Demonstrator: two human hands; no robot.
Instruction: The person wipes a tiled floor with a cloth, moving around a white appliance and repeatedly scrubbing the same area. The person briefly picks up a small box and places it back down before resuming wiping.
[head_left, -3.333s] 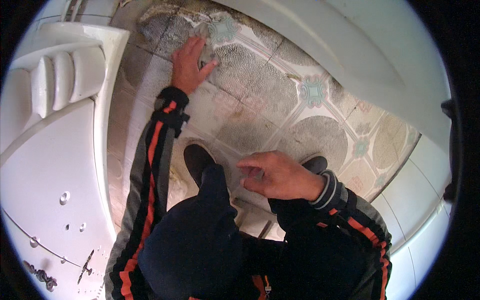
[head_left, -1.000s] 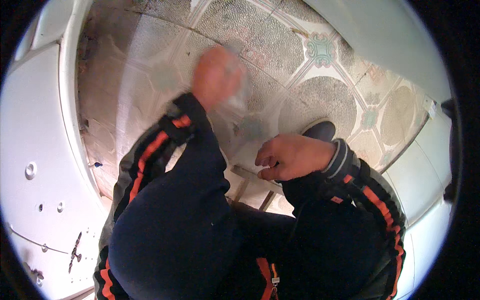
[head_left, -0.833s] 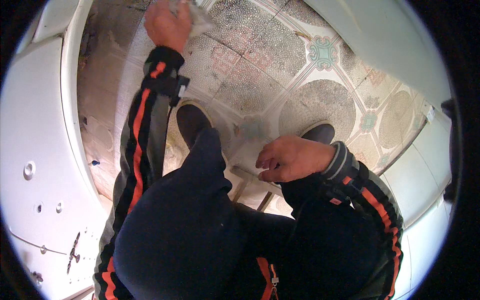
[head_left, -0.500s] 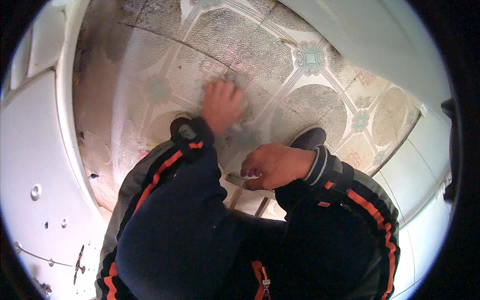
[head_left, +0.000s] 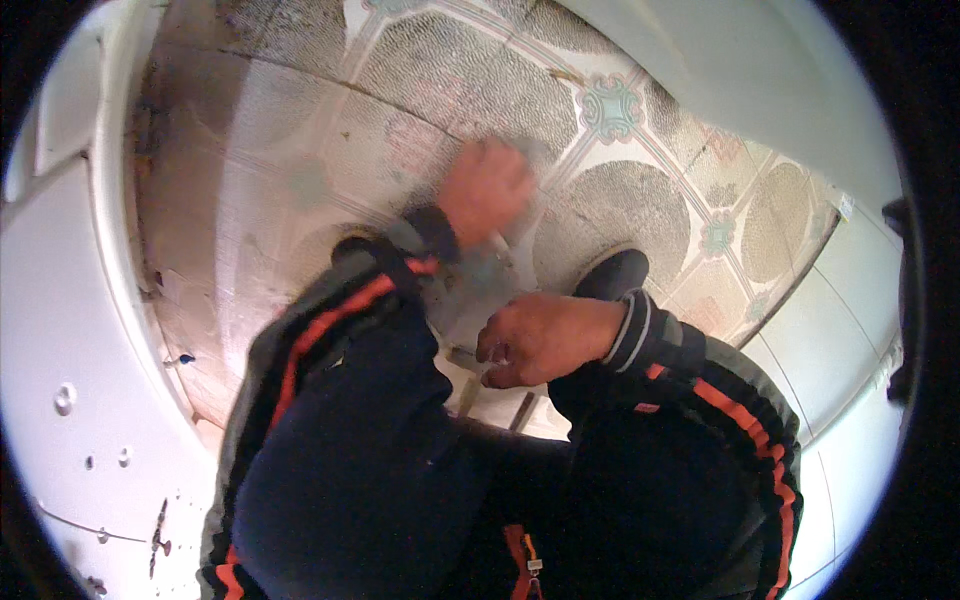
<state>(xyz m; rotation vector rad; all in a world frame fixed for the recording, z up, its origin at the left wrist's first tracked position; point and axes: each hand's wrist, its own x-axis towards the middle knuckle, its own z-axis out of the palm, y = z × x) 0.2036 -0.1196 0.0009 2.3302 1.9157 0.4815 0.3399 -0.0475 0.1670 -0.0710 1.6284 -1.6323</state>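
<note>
My left hand (head_left: 487, 190), blurred by motion, presses down on the patterned floor tiles (head_left: 480, 80) with its fingers bent. Under and beside its fingers shows the edge of a greyish pad (head_left: 532, 160), mostly hidden by the hand. My right hand (head_left: 545, 338) hovers or rests by my right knee, its fingers curled inward. Whatever those fingers hold, if anything, I cannot make out. A dark shoe (head_left: 617, 275) stands on the floor just beyond the right hand.
A white panel with holes and a rusty mark (head_left: 80, 400) rises at the left. A pale smooth surface (head_left: 730, 90) bounds the far right, and white wall tiles (head_left: 830, 310) stand at the right. Near the left panel lies a small blue piece (head_left: 186, 359).
My left hand has slid to the right and slightly away across the tiles, its forearm following. The right hand has hardly moved.
</note>
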